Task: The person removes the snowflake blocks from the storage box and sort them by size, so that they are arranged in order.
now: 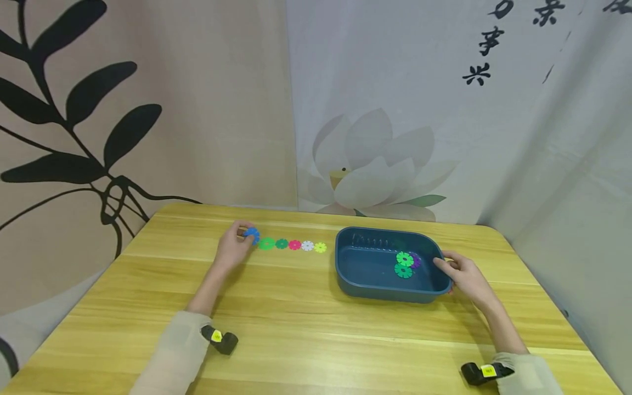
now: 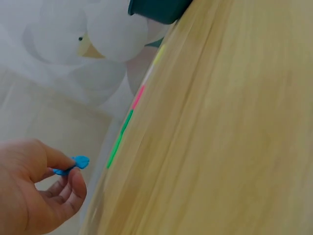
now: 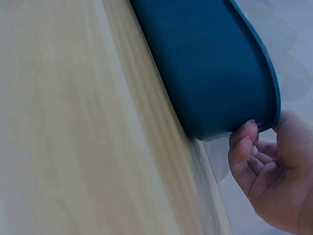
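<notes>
On the wooden table, a row of discs lies left of the basin — farthest from it, the left hand pinches a blue disc; the right hand grips its right end.

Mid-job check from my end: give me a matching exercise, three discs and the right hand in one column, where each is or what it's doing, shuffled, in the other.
Column one
1. Blue disc
2. Yellow disc
3. Purple disc
4. Right hand

Column two
A. Inside the bin
B. Gripping the bin's edge
C. Pinched in the left hand
D. On the table, at the end of the disc row nearest the bin

Pairs: 1-C, 2-D, 3-A, 4-B
</notes>
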The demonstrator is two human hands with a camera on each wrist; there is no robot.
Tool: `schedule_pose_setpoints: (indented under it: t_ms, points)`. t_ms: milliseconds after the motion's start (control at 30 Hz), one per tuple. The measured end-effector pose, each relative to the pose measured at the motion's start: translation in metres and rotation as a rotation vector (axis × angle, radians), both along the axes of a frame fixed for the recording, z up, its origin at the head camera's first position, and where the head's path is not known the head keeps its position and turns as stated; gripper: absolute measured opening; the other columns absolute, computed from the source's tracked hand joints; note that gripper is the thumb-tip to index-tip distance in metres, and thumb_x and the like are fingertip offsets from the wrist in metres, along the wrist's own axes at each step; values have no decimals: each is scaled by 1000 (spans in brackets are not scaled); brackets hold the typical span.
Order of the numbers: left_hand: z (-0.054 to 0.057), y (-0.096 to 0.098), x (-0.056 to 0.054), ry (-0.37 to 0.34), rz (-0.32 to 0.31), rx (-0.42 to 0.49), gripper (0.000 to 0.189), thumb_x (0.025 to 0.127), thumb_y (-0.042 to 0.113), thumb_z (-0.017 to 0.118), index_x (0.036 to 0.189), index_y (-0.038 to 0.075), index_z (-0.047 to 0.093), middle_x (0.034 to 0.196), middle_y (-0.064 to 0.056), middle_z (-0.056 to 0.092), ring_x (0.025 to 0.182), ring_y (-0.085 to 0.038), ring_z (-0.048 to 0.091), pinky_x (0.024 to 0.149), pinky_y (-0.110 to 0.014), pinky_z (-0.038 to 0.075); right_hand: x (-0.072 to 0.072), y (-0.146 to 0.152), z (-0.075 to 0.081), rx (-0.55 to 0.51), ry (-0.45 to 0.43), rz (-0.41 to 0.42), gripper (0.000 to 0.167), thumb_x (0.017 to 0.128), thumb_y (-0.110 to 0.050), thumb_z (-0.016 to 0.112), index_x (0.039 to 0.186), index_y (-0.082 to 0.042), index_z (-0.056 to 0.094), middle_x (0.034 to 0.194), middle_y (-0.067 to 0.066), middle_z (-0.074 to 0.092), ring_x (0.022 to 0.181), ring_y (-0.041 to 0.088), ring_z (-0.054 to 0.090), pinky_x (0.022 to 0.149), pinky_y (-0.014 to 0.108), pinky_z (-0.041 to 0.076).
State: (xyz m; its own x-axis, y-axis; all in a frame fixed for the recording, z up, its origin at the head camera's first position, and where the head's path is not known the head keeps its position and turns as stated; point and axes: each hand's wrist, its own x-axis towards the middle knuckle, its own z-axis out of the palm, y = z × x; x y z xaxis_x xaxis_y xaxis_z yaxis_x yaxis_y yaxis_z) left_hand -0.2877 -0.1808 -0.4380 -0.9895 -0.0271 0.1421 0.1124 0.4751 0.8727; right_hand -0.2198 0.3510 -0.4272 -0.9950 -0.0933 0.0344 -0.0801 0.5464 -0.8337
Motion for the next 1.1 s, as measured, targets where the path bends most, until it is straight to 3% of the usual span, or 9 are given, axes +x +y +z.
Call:
schedule_pose_setpoints:
  t_ms: [167, 467, 867, 1100]
  points:
    - [-2, -9, -1, -38, 3, -3, 33, 101, 1, 54, 133, -6, 50, 112, -24, 56, 93, -31, 62, 72, -28, 54, 0, 2, -1, -2, 2, 3, 56, 105, -33, 55, 143, 7, 44, 91, 20, 65, 56, 21, 58, 54, 34, 53]
    - [-5, -13, -6, -66, 22, -26, 35, 98, -2, 57, 132, -11, 53, 89, -16, 58, 72, -21, 66, 62, -22, 55, 0, 1, -2, 5, 7, 4, 56, 106, -33, 55, 143, 6, 44, 93, 20, 65, 56, 22, 59, 55, 35, 53]
    - [-1, -11, -9, -114, 29, -163, 38, 100, 7, 61, 134, -11, 54, 97, -21, 64, 76, -22, 63, 62, -26, 50, 0, 1, 0, 15, 9, 0, 57, 106, -33, 55, 143, 8, 43, 93, 21, 65, 55, 23, 58, 55, 35, 54]
    - [2, -11, -5, -142, 11, -170, 38, 99, 7, 63, 131, -11, 54, 100, -24, 66, 77, -23, 64, 64, -27, 52, 0, 1, 0, 3, 2, -2, 59, 105, -34, 56, 144, 8, 43, 93, 19, 66, 54, 22, 57, 54, 35, 53]
